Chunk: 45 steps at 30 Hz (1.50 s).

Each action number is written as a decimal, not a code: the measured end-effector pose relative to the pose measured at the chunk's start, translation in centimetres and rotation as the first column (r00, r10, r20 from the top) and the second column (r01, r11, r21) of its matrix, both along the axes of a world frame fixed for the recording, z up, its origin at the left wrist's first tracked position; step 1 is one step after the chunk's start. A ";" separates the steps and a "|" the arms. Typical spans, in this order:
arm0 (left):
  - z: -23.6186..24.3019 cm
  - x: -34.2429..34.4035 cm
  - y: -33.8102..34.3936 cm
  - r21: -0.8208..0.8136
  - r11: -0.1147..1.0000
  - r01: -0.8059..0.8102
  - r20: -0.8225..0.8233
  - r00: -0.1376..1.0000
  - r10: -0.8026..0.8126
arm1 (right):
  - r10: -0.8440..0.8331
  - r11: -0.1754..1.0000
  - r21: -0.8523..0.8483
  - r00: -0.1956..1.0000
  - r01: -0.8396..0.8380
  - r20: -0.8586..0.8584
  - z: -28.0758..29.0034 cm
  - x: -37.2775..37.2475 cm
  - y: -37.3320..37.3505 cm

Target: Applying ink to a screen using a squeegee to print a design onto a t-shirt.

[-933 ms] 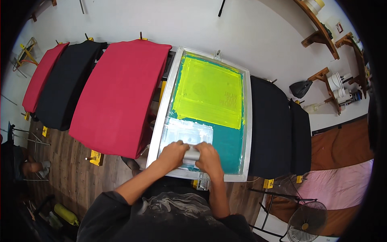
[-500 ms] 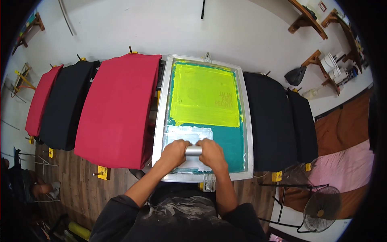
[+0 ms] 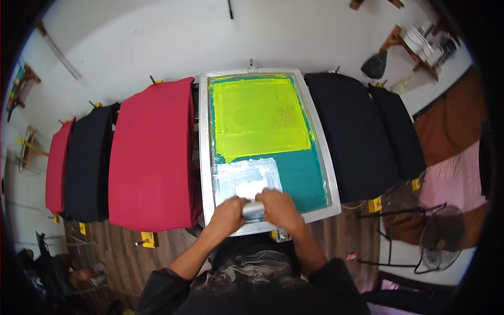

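In front of me lies a screen printing frame (image 3: pixel 205 131) with a silver metal rim and green mesh. Bright yellow-green ink (image 3: pixel 252 118) covers its far part. Nearer, a patch of white ink (image 3: pixel 231 178) spreads over the left side. My left hand (image 3: pixel 229 216) and my right hand (image 3: pixel 279 210) are closed around a squeegee (image 3: pixel 253 209) with a silver handle, near the frame's front edge. Its blade is hidden below the handle. A bright white rectangle shows on the mesh just beyond the hands.
Left of the frame, red (image 3: pixel 152 157) and black (image 3: pixel 89 163) fabric is stretched over boards; more black fabric boards (image 3: pixel 352 136) stand on the right. A floor fan (image 3: pixel 442 241) is at the lower right. Wall shelves (image 3: pixel 415 47) hold containers. Part of a seated person (image 3: pixel 79 273) shows at lower left.
Both hands have drawn the squeegee toward me, nearer the front edge. More of the white patch now shows beyond them. The whole view has shifted and tilted slightly.
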<state>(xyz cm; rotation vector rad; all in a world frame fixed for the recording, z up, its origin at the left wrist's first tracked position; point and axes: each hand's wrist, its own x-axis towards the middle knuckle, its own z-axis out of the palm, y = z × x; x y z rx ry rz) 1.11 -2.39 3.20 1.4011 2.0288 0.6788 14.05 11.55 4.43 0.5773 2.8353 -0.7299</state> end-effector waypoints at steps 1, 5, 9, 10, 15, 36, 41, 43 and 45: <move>-0.2 -1.1 1.1 0.001 1.000 -0.011 -0.035 0.999 0.011 | -0.019 1.000 0.021 1.000 0.019 0.000 0.2 -1.2 1.0; -1.0 -4.5 5.7 -0.012 0.995 -0.094 -0.099 0.991 0.093 | -0.046 0.999 0.011 0.996 0.048 -0.082 -1.0 -5.1 5.2; -1.5 -4.3 5.3 0.009 1.000 -0.026 -0.141 0.990 0.027 | -0.056 0.997 -0.049 0.996 0.053 -0.068 -1.1 -4.7 5.3; -1.9 -3.9 4.7 0.052 0.999 -0.001 -0.187 0.982 0.011 | -0.054 0.999 -0.005 0.987 0.054 -0.148 -1.9 -3.9 4.4; -1.1 -0.1 1.2 0.067 0.997 -0.046 -0.109 0.993 0.053 | -0.117 0.993 -0.053 0.962 0.107 -0.246 -1.5 0.0 0.4; 1.2 3.4 -0.4 -0.056 0.998 -0.016 -0.151 0.989 0.007 | -0.735 0.551 -0.558 0.678 0.621 0.029 -7.1 15.5 -6.5; 1.0 3.2 -0.6 -0.069 0.997 -0.026 -0.146 0.989 0.015 | -0.793 0.034 -0.894 0.556 0.446 0.247 -7.0 15.2 -7.5; 1.0 3.4 -0.9 -0.070 0.997 -0.033 -0.161 0.987 0.021 | -0.800 0.098 -0.917 0.579 0.386 0.158 -7.9 15.2 -7.8; 1.0 3.5 -0.9 -0.061 0.998 -0.021 -0.165 0.986 0.011 | -0.809 0.094 -0.911 0.564 0.402 0.165 -7.6 15.3 -8.0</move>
